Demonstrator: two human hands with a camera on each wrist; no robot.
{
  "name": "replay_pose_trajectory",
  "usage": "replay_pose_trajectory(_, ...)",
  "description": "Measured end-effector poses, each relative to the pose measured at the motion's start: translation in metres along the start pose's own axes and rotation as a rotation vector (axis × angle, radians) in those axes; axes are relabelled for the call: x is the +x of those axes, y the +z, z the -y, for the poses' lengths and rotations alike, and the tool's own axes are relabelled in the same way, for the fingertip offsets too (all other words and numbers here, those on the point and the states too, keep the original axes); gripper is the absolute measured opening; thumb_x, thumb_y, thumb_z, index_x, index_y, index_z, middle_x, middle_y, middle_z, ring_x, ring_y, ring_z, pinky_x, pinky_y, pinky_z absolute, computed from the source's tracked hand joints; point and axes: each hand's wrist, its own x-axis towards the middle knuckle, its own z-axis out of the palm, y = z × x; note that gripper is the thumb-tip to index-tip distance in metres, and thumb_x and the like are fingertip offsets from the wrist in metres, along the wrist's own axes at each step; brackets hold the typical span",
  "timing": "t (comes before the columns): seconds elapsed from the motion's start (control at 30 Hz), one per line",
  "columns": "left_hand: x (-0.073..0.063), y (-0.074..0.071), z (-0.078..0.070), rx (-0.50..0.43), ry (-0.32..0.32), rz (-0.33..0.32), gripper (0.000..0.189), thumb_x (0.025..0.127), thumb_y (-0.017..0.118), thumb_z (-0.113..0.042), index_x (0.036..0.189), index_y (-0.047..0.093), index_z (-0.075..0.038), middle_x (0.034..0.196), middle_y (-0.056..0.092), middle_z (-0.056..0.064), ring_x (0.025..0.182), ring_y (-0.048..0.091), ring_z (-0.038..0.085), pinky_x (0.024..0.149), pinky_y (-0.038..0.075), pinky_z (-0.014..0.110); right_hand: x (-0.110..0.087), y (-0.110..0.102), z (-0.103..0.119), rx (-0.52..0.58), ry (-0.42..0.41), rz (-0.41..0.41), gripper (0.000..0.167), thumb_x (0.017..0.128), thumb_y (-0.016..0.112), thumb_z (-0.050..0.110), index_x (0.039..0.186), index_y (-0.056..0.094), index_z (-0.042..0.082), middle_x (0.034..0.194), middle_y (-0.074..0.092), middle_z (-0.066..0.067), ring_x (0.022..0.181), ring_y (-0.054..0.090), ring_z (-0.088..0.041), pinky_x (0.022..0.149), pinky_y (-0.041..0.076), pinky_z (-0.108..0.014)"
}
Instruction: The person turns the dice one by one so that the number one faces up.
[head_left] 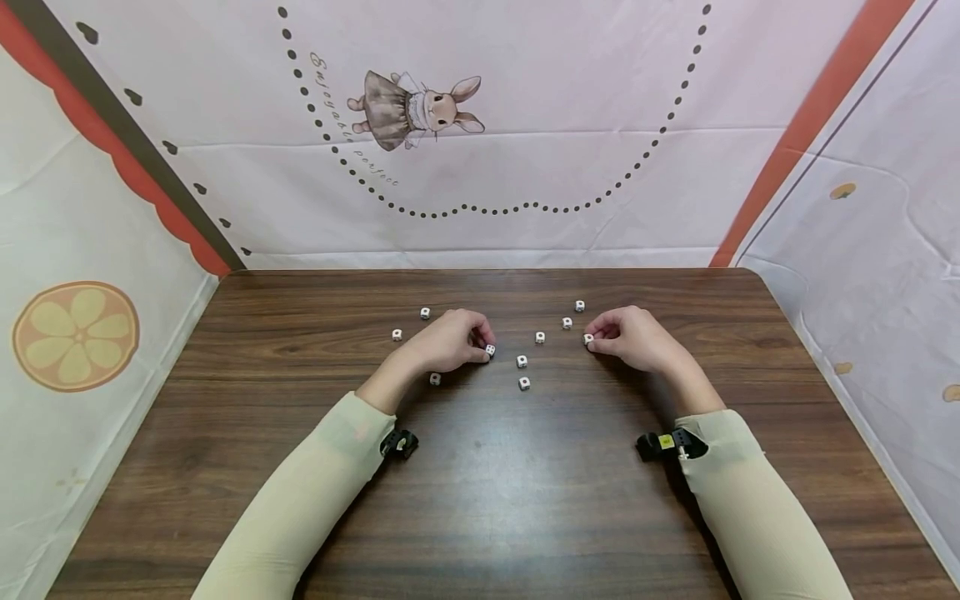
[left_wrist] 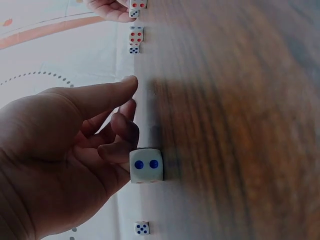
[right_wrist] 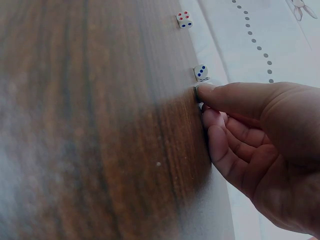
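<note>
My left hand [head_left: 450, 340] pinches a white die [head_left: 490, 351] between thumb and fingers close over the table; its upper face has several dots. In the left wrist view that die is hidden behind the thumb [left_wrist: 112, 97]. Opposite it, my right hand [head_left: 633, 337] holds another die [head_left: 588, 340] at the tips of thumb and index finger. The right wrist view shows the thumb [right_wrist: 235, 97] covering most of it. Between the hands lie several dice, among them one die [head_left: 540, 337] and a nearer die [head_left: 524, 383], each with a single large dot on top.
Around my left hand rest three loose dice: a back die [head_left: 425, 313], a left die [head_left: 397, 335] and a near die [head_left: 435, 379]. Two more, a die [head_left: 567, 323] and a farther die [head_left: 580, 306], lie by my right hand. A printed cloth [head_left: 525, 233] hangs behind the brown table [head_left: 495, 517].
</note>
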Motion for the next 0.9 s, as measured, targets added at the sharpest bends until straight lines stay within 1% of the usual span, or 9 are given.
replay_pose_trajectory(0.13, 0.0004, 0.0001, -0.0003, -0.002, -0.004, 0.010, 0.014, 0.091, 0.084, -0.009, 0.099, 0.074, -0.011, 0.093, 0.071, -0.003, 0.090, 0.065, 0.013, 0.088, 0.052, 0.033, 0.0003, 0.0000, -0.0008, -0.002, 0.000, -0.001, 0.011, 0.096, 0.078, 0.009, 0.106, 0.079, 0.004, 0.089, 0.073, 0.000, 0.085, 0.065, -0.017, 0.076, 0.051, -0.034)
replay_pose_trajectory(0.33, 0.0004, -0.0005, -0.0023, 0.039, -0.010, 0.025, 0.013, 0.090, 0.085, -0.010, 0.096, 0.074, -0.012, 0.090, 0.070, -0.004, 0.088, 0.064, 0.012, 0.088, 0.051, 0.032, 0.0006, 0.0002, -0.0008, 0.001, -0.003, -0.005, 0.011, 0.095, 0.078, 0.009, 0.105, 0.079, 0.003, 0.089, 0.073, 0.000, 0.085, 0.066, -0.017, 0.076, 0.051, -0.034)
replay_pose_trajectory(0.5, -0.0001, -0.0013, -0.0034, 0.037, -0.022, 0.035, 0.014, 0.090, 0.085, -0.009, 0.096, 0.073, -0.011, 0.088, 0.069, -0.004, 0.086, 0.064, 0.011, 0.087, 0.051, 0.032, 0.0003, 0.0002, -0.0002, 0.000, -0.011, -0.006, 0.011, 0.095, 0.079, 0.009, 0.105, 0.079, 0.003, 0.088, 0.074, 0.000, 0.084, 0.066, -0.017, 0.076, 0.051, -0.034)
replay_pose_trajectory(0.7, 0.0005, -0.0007, -0.0022, 0.045, -0.021, 0.036, 0.016, 0.089, 0.085, -0.010, 0.097, 0.072, -0.011, 0.087, 0.068, -0.004, 0.084, 0.063, 0.011, 0.087, 0.051, 0.032, -0.0003, 0.0002, 0.0002, 0.006, -0.002, -0.003, 0.011, 0.095, 0.078, 0.009, 0.105, 0.079, 0.003, 0.089, 0.074, -0.001, 0.085, 0.066, -0.017, 0.076, 0.052, -0.034)
replay_pose_trajectory(0.8, 0.0004, 0.0003, -0.0023, 0.053, -0.022, 0.024, 0.018, 0.088, 0.088, -0.015, 0.097, 0.072, -0.012, 0.086, 0.066, -0.005, 0.082, 0.061, 0.011, 0.085, 0.050, 0.031, -0.0002, 0.0002, 0.0000, 0.010, 0.000, 0.000, 0.011, 0.096, 0.078, 0.009, 0.106, 0.079, 0.003, 0.090, 0.074, -0.001, 0.085, 0.066, -0.018, 0.076, 0.052, -0.034)
replay_pose_trajectory(0.9, -0.0005, 0.0013, -0.0049, 0.064, -0.031, 0.004, 0.024, 0.088, 0.089, -0.025, 0.096, 0.071, -0.011, 0.083, 0.066, -0.003, 0.078, 0.060, 0.013, 0.080, 0.050, 0.032, -0.0001, 0.0001, 0.0003, 0.010, 0.001, 0.001, 0.011, 0.096, 0.078, 0.009, 0.106, 0.079, 0.003, 0.090, 0.074, -0.001, 0.085, 0.066, -0.018, 0.076, 0.052, -0.035)
